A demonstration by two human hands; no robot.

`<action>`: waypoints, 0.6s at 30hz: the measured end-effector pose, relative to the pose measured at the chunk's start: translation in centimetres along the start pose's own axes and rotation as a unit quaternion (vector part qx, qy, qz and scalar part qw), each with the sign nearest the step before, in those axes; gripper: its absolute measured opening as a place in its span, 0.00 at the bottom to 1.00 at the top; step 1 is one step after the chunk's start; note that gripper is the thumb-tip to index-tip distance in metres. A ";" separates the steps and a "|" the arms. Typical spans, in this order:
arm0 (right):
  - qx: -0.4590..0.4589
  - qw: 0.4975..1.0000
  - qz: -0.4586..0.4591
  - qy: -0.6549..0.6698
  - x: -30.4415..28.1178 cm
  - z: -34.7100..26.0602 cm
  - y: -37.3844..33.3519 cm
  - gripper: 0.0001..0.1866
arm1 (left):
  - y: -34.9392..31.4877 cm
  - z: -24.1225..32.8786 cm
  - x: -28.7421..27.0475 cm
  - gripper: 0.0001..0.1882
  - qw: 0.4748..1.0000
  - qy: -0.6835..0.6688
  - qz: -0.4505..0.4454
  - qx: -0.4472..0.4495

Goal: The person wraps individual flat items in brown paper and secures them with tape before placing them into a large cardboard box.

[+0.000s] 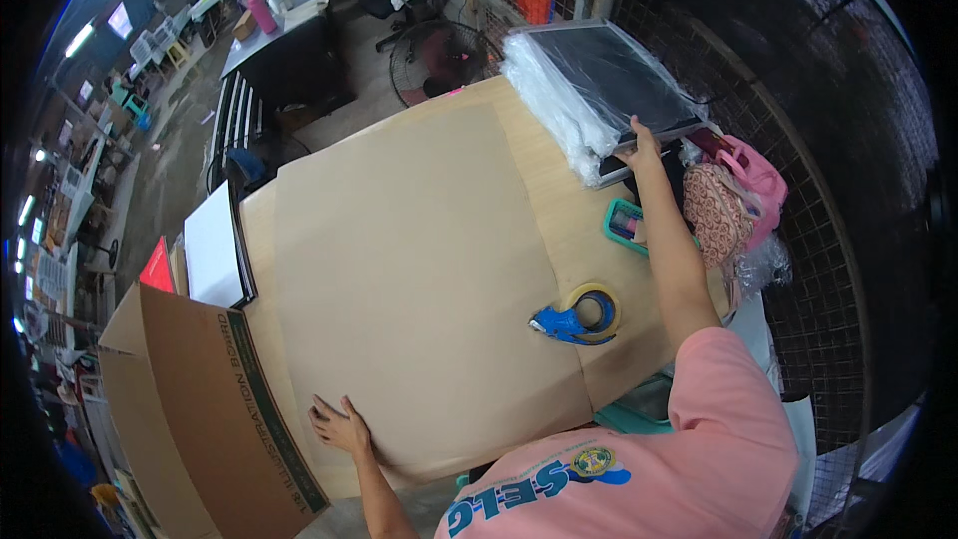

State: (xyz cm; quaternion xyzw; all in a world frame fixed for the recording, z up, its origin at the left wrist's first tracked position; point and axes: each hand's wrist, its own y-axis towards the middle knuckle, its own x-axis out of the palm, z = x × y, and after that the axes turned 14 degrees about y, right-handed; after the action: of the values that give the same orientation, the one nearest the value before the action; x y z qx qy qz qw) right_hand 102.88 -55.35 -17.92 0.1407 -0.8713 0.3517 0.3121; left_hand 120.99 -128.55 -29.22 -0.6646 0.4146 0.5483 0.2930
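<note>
A large sheet of brown paper [409, 269] lies flat across the light wooden table [559, 210]. My left hand [341, 427] rests on the sheet's near left corner, fingers spread and holding nothing. At the far right, my right hand [642, 147] grips the near edge of a dark, flat framed panel [619, 70], its thumb on top and its other fingers mostly hidden. Clear plastic wrap covers the panel, and white bubble wrap [559, 105] bunches along its left side. A blue tape dispenser [569, 324] with a roll of tape lies on the sheet's right edge.
A teal basket [626, 225] with small items sits beside my right forearm. Pink and patterned bags [720, 210] crowd the right edge by a wire mesh fence [813, 269]. An open cardboard box [200, 409] and a white folder [215, 250] stand left. A fan [436, 62] stands beyond.
</note>
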 end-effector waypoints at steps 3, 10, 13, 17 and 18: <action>-0.044 0.998 0.020 -0.026 -0.5 0.1 -1.9 0.37 | -1.9 0.3 -0.4 0.37 1.000 -0.030 -0.001 -0.001; 0.059 0.997 -0.052 0.024 -4.0 1.8 -10.6 0.31 | -11.0 -0.3 0.4 0.37 0.997 -0.013 -0.019 -0.068; 0.030 0.996 -0.069 0.051 -6.2 1.3 -12.0 0.27 | -10.4 2.0 -0.9 0.38 0.998 -0.059 0.037 -0.010; -0.066 0.992 -0.081 0.071 -9.3 1.4 -10.3 0.23 | -7.6 16.3 -9.7 0.34 0.904 -0.388 0.021 0.178; -0.047 0.994 -0.068 0.069 -8.9 1.2 -12.8 0.23 | -6.8 19.9 -9.8 0.31 0.851 -0.475 -0.050 0.218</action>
State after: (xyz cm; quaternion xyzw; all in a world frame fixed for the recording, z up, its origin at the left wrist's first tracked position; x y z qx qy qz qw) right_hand 115.10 -65.05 -17.57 0.1602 -0.8518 0.2974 0.4005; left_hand 116.65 -106.18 -24.63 -0.2621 0.2995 0.6773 0.6188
